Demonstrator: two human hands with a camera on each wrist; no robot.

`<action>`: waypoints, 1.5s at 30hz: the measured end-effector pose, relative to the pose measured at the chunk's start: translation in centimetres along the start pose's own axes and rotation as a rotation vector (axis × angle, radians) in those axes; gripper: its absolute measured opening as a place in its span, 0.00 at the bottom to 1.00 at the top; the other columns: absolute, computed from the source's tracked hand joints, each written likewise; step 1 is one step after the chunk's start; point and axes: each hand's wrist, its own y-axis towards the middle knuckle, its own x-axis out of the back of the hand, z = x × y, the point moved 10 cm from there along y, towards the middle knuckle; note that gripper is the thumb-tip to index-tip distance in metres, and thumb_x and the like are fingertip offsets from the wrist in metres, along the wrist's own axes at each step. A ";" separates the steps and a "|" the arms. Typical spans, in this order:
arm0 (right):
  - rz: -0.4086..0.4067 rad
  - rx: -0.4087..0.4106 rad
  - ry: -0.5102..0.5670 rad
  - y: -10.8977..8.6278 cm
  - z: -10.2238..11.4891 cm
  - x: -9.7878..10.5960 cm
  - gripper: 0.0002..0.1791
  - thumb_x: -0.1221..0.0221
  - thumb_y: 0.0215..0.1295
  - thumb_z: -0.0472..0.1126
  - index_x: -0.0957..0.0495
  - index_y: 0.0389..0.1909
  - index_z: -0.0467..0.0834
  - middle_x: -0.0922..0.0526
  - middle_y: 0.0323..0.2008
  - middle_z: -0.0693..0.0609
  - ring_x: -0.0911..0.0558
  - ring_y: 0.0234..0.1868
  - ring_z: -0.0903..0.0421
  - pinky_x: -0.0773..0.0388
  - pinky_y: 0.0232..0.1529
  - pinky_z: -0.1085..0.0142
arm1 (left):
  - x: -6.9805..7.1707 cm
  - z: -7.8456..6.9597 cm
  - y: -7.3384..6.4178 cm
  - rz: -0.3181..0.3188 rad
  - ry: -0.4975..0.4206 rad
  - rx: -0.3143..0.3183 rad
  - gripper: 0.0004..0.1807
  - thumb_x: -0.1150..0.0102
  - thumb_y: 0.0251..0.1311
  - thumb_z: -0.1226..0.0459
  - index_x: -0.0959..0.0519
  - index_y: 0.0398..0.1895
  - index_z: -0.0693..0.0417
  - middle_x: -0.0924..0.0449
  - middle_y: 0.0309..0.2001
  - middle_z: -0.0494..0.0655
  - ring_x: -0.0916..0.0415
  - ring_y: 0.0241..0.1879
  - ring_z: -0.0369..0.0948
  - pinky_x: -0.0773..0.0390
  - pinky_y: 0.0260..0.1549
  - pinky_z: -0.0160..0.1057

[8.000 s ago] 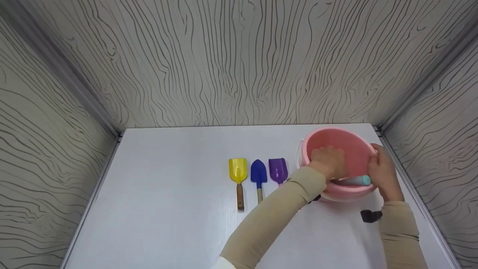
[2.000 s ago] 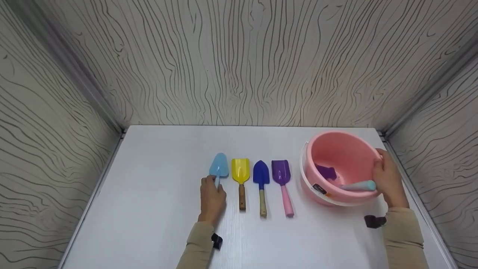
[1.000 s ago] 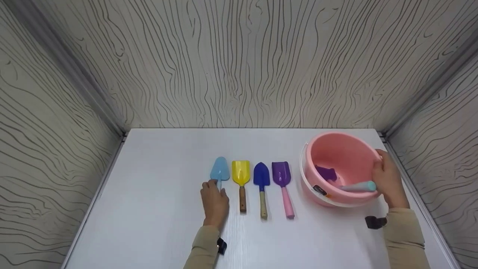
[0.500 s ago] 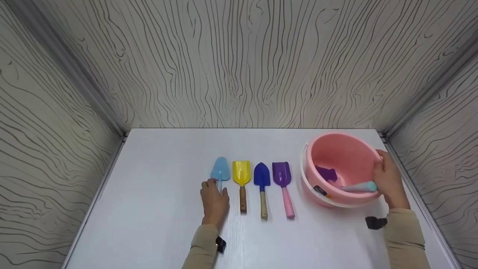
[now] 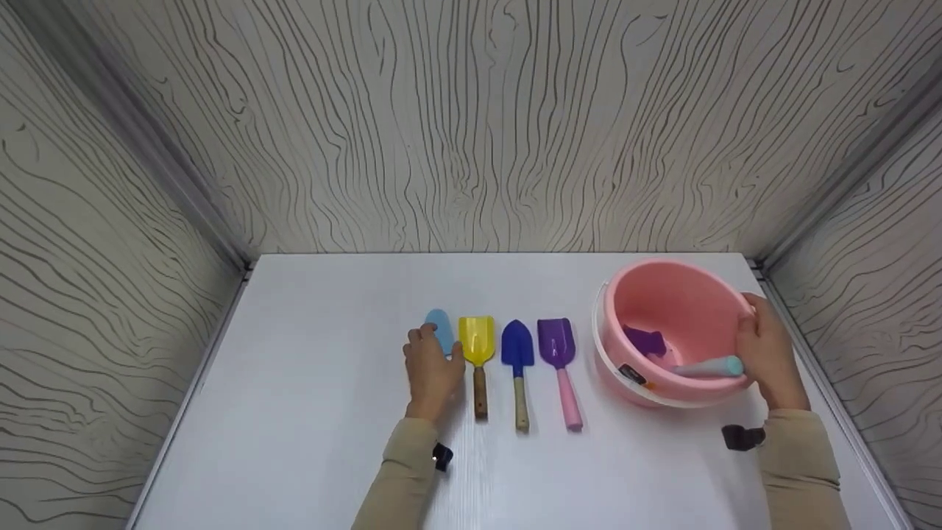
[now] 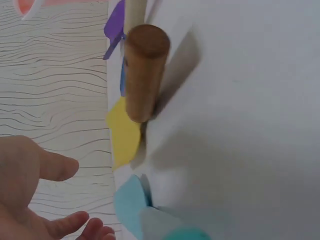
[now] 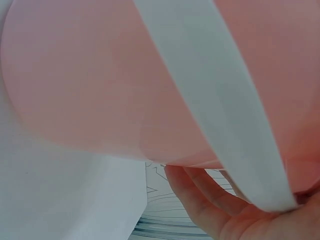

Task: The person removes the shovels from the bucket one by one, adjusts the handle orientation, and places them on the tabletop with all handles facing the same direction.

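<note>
My left hand (image 5: 433, 372) is over the light blue toy shovel (image 5: 439, 324), hiding its handle in the head view. In the left wrist view the thumb and fingers are spread, apart from that shovel's blade (image 6: 130, 202). To its right lie a yellow shovel (image 5: 477, 338) with a brown handle, a dark blue trowel (image 5: 517, 344) and a purple shovel (image 5: 556, 342) with a pink handle. My right hand (image 5: 769, 353) grips the rim of the pink bucket (image 5: 625, 294), which leans toward me. Inside are a purple blade (image 5: 645, 340) and a grey handle with a teal end (image 5: 706, 366).
The white table (image 5: 309, 412) carries all of these things. A wood-patterned panel (image 5: 471, 125) stands along its back, with similar panels on both sides. The bucket's white bail (image 5: 600, 346) hangs down around its outside.
Eight seconds ago my left hand was inside the bucket. Later it laid the light blue shovel left of the yellow one. Now it has released the handle and shifted up over the blade.
</note>
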 end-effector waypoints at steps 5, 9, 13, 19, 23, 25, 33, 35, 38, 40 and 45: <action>-0.024 -0.025 -0.011 -0.1 -0.4 0.7 0.32 0.67 0.88 0.50 0.46 0.83 0.37 0.23 0.55 0.32 0.23 0.34 0.60 0.26 0.34 0.69 | -1.0 -5.3 0.7 0.027 -0.016 -0.085 0.29 0.33 0.71 0.59 0.28 0.69 0.64 0.27 0.65 0.63 0.25 0.59 0.57 0.21 0.59 0.54; -0.022 -0.050 -0.015 -0.1 -0.7 0.9 0.32 0.67 0.88 0.50 0.47 0.83 0.37 0.23 0.54 0.32 0.23 0.33 0.60 0.25 0.33 0.68 | -1.6 -9.2 0.7 0.036 -0.025 -0.148 0.29 0.33 0.71 0.57 0.27 0.69 0.61 0.26 0.65 0.60 0.25 0.57 0.54 0.20 0.57 0.52; -0.020 -0.056 -0.017 0.0 -0.7 0.9 0.32 0.67 0.88 0.51 0.47 0.83 0.38 0.23 0.54 0.33 0.23 0.33 0.60 0.25 0.33 0.68 | -1.8 -12.7 0.7 0.038 -0.028 -0.227 0.28 0.34 0.72 0.57 0.26 0.68 0.62 0.26 0.64 0.61 0.24 0.57 0.55 0.20 0.56 0.52; -0.023 -0.048 -0.020 -0.1 -0.6 0.6 0.32 0.67 0.88 0.51 0.46 0.83 0.38 0.23 0.55 0.33 0.22 0.34 0.60 0.25 0.34 0.69 | -2.5 -16.9 0.7 0.110 -0.035 -0.316 0.29 0.37 0.75 0.56 0.29 0.71 0.61 0.27 0.65 0.59 0.25 0.60 0.52 0.20 0.58 0.48; -0.015 -0.031 -0.019 -0.1 -0.4 0.4 0.32 0.67 0.88 0.49 0.46 0.83 0.37 0.23 0.56 0.31 0.23 0.36 0.60 0.27 0.36 0.69 | -2.6 -19.1 0.6 0.128 -0.006 -0.380 0.28 0.38 0.75 0.55 0.28 0.70 0.61 0.26 0.63 0.58 0.24 0.58 0.50 0.20 0.58 0.47; -0.014 -0.014 -0.021 0.0 -0.2 0.5 0.32 0.67 0.88 0.49 0.46 0.82 0.36 0.22 0.55 0.30 0.23 0.35 0.60 0.27 0.36 0.69 | -2.6 -20.1 0.4 0.131 0.010 -0.412 0.27 0.38 0.75 0.55 0.28 0.70 0.61 0.25 0.63 0.57 0.24 0.57 0.50 0.21 0.58 0.46; -0.018 -0.015 -0.027 0.3 -0.2 0.7 0.32 0.68 0.88 0.49 0.46 0.83 0.36 0.24 0.55 0.30 0.24 0.34 0.60 0.27 0.34 0.68 | -3.7 -23.8 -0.7 0.181 0.041 -0.493 0.26 0.40 0.76 0.52 0.27 0.69 0.56 0.25 0.64 0.53 0.23 0.58 0.48 0.21 0.58 0.45; -0.013 -0.021 -0.022 0.3 -0.1 0.6 0.32 0.68 0.88 0.50 0.47 0.83 0.37 0.24 0.56 0.30 0.24 0.34 0.60 0.27 0.35 0.69 | -4.0 -24.5 -1.1 0.203 0.039 -0.505 0.26 0.40 0.76 0.51 0.26 0.69 0.54 0.25 0.64 0.51 0.23 0.57 0.46 0.20 0.57 0.42; -0.006 -0.026 -0.017 0.2 -0.2 0.2 0.32 0.68 0.88 0.49 0.47 0.83 0.36 0.24 0.55 0.31 0.24 0.33 0.60 0.26 0.35 0.68 | -4.7 -25.1 -1.8 0.241 0.037 -0.523 0.25 0.41 0.77 0.51 0.26 0.68 0.53 0.24 0.62 0.49 0.23 0.56 0.43 0.20 0.54 0.38; -0.005 -0.027 -0.014 0.2 -0.2 0.0 0.32 0.68 0.88 0.49 0.47 0.83 0.36 0.23 0.53 0.32 0.24 0.32 0.61 0.26 0.34 0.68 | -5.1 -25.3 -2.3 0.266 0.030 -0.529 0.23 0.41 0.77 0.51 0.25 0.67 0.53 0.23 0.60 0.47 0.22 0.54 0.41 0.19 0.52 0.35; -0.017 -0.011 0.001 0.2 0.0 -0.3 0.32 0.67 0.88 0.49 0.46 0.83 0.36 0.22 0.51 0.34 0.23 0.30 0.60 0.24 0.32 0.67 | -5.8 -26.2 -3.3 0.326 -0.028 -0.552 0.19 0.42 0.78 0.54 0.23 0.63 0.54 0.21 0.56 0.45 0.22 0.52 0.37 0.19 0.50 0.30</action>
